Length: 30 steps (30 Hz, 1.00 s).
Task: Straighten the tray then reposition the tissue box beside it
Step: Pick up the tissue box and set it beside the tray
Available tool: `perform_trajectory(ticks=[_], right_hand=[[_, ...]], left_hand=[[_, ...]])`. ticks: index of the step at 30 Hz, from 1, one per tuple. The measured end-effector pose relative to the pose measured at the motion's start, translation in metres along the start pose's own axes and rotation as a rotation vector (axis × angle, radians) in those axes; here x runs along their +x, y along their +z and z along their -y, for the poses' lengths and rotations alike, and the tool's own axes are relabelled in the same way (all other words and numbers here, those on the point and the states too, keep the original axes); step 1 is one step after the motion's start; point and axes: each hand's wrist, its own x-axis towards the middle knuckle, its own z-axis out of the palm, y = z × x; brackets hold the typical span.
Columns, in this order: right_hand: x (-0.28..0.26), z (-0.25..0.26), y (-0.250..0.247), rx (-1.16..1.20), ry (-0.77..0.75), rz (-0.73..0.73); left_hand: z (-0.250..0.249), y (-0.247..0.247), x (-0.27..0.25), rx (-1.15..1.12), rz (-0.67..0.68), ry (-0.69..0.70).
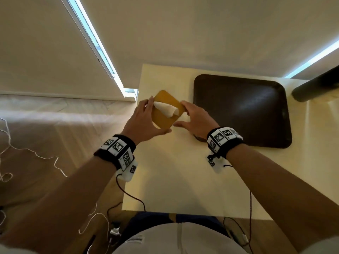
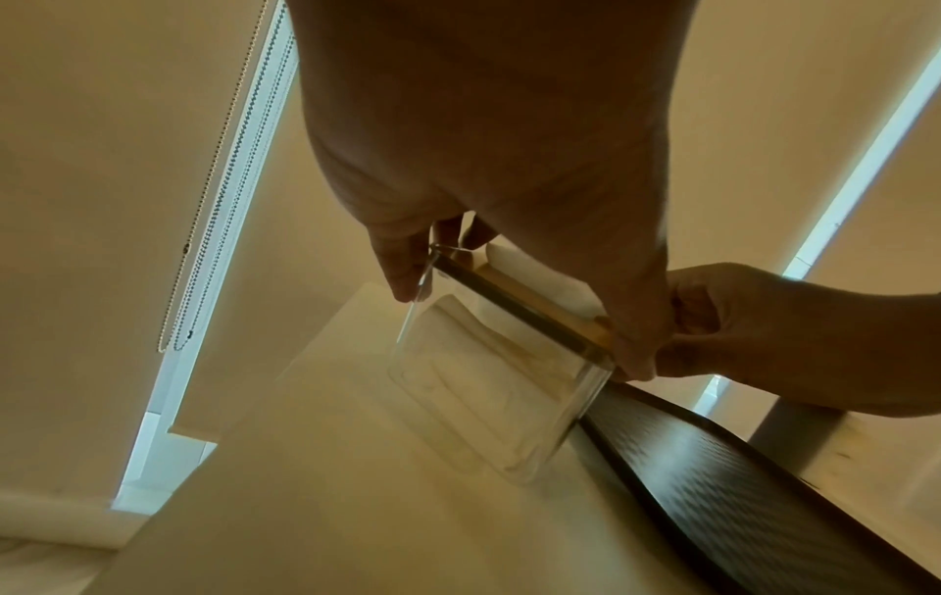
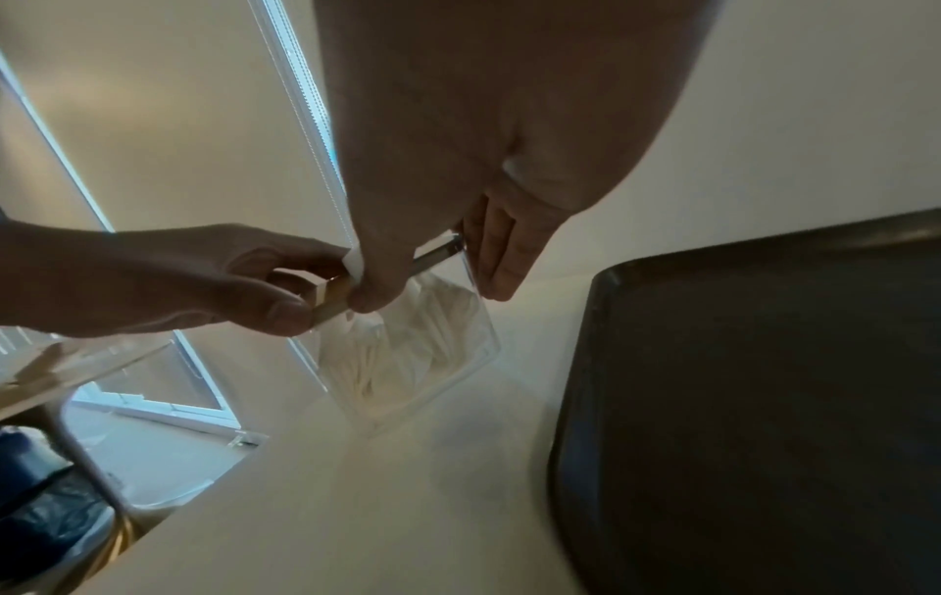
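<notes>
The tissue box [image 1: 166,119] is clear plastic with a tan wooden lid, and a white tissue [image 1: 167,109] sticks out of the top. It sits askew near the table's left edge, just left of the dark brown tray [image 1: 242,110]. My left hand [image 1: 160,115] grips the lid's left side, thumb at the near corner. Its right side is gripped by my right hand [image 1: 179,113]. The wrist views show the box [image 2: 483,402] [image 3: 422,362] tilted between both hands [image 2: 519,322] [image 3: 438,290], close to the tray's edge [image 2: 738,483] [image 3: 764,402]. I cannot tell whether its base touches the table.
The cream table [image 1: 174,180] ends just left of the box, with wooden floor and loose white cord [image 1: 45,158] beyond. A dark cylinder [image 1: 315,85] juts in at the back right by the tray's far corner. Window blinds stand behind the table.
</notes>
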Motion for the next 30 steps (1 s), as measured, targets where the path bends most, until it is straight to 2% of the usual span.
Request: perform_trajectory(ticks=[6, 14, 20, 24, 27, 30], right_hand=[[0.069, -0.012, -0.029, -0.025, 0.043, 0.0], [0.126, -0.026, -0.043, 0.045, 0.103, 0.021], [0.114, -0.025, -0.036, 0.13, 0.093, 0.021], [0.096, -0.018, -0.009, 0.376, 0.177, -0.043], [0.081, -0.004, 0.012, 0.559, 0.254, -0.121], [0.078, 0.011, 0.03, 0.686, 0.254, -0.213]], left_hand=[[-0.002, -0.017, 0.078, -0.019, -0.005, 0.016], [0.008, -0.027, 0.142, -0.013, 0.061, -0.009], [0.014, -0.021, 0.135, 0.007, 0.025, 0.035], [0.033, -0.019, 0.127, -0.109, -0.003, 0.061], [0.044, -0.02, 0.129, -0.28, -0.069, 0.004], [0.043, -0.025, 0.131, -0.343, -0.081, -0.068]])
